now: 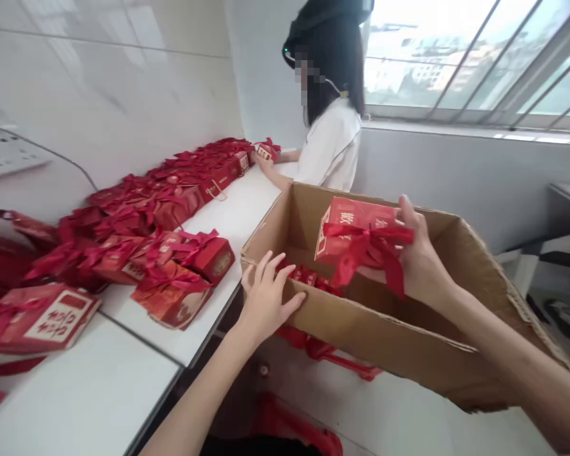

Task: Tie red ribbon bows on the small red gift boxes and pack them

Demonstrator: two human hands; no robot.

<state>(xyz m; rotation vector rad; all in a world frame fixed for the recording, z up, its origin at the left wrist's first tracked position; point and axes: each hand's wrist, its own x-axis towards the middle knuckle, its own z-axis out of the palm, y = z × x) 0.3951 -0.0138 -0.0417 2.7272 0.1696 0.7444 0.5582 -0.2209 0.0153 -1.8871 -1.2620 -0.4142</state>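
My right hand [420, 253] grips a red gift box [356, 218] with a red ribbon bow, holding it over the opening of a large cardboard carton [389, 329]. The fingers of my left hand [268, 297] are spread over the carton's near left rim, with nothing held. Down inside the carton, several small red items [308, 277] lie along the near left side, partly hidden by the wall. To the left, an orange-red box [173, 294] and a red box with a bow [213, 258] rest near the edge of the white table [237, 209].
Many red ribboned boxes [171, 202] line the wall. A person in a white shirt [332, 145] stands beyond the carton, holding a red box [266, 152]. Red plastic stools [294, 424] are below. A barred window is at the upper right, a socket panel [9, 152] at the left.
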